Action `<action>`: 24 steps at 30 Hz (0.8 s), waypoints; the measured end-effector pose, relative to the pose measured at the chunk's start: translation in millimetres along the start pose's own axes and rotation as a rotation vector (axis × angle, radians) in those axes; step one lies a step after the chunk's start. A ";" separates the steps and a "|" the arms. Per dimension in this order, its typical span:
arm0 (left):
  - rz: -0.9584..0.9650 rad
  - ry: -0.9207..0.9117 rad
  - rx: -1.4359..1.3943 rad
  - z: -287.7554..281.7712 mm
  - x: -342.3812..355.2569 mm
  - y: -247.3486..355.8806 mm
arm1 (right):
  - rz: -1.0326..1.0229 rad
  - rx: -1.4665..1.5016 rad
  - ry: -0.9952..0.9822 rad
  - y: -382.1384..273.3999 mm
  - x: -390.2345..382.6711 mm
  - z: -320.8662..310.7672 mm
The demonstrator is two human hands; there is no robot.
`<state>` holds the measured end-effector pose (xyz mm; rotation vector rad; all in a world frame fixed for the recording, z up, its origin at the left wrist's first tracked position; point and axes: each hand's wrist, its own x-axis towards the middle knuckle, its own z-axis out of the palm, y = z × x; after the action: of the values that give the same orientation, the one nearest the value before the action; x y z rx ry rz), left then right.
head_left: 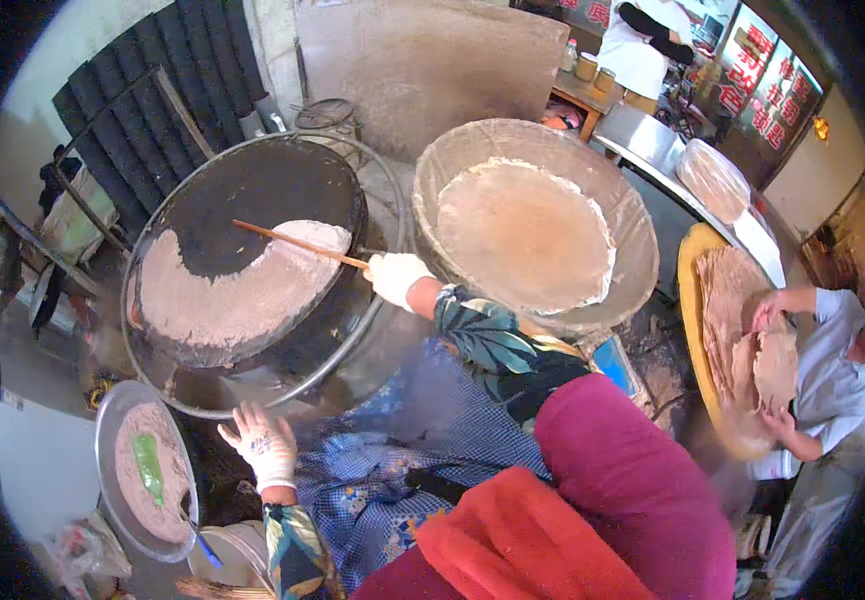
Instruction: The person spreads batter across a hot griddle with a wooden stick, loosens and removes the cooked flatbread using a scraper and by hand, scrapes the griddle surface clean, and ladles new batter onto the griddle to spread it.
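My right hand (395, 278), in a white glove, is closed around the end of a thin wooden stick (297, 243). The stick reaches left over a large round black griddle (242, 195). Pinkish-brown batter (222, 300) coats the griddle's near and right part in a curved band, and its far left surface is bare and dark. My left hand (264, 448), also gloved, is held with fingers spread near the griddle's front rim, holding nothing. Beside it stands a metal basin (112, 470) of similar batter, with a green object (148, 468) and a blue-handled tool (207, 548) in it.
Right of the griddle is a wide shallow round pan (632, 225) with a thin brown sheet (522, 235) inside. Farther right, another person (832, 350) handles brown sheets (737, 330) on a yellow round tray (692, 290). A white bucket (232, 550) stands below my left hand.
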<state>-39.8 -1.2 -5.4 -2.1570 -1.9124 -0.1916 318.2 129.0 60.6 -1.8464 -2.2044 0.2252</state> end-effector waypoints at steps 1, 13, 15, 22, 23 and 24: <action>-0.034 -0.046 0.006 3.0 0.5 -6.1 | 0.085 0.049 -0.037 -11.5 -0.4 1.3; -0.251 -0.166 0.101 0.4 9.0 -44.4 | -0.017 0.017 -0.158 -34.0 -9.9 6.9; -0.264 -0.142 0.094 6.6 9.7 -50.3 | 0.075 -0.003 -0.166 -11.5 -11.2 23.5; -0.068 0.092 -0.130 -21.2 14.4 -20.7 | 0.054 -0.035 -0.161 -36.8 0.6 12.5; -0.016 0.156 -0.240 -25.0 12.3 1.0 | 0.042 -0.057 -0.206 -35.2 -0.4 17.2; 0.003 0.028 -0.289 -35.9 17.0 27.9 | 0.048 -0.086 -0.262 -23.1 -8.6 24.9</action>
<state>-7.6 2.2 30.7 -2.3195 -1.9684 -0.5248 290.5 117.5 42.5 -2.0195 -2.3748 0.4094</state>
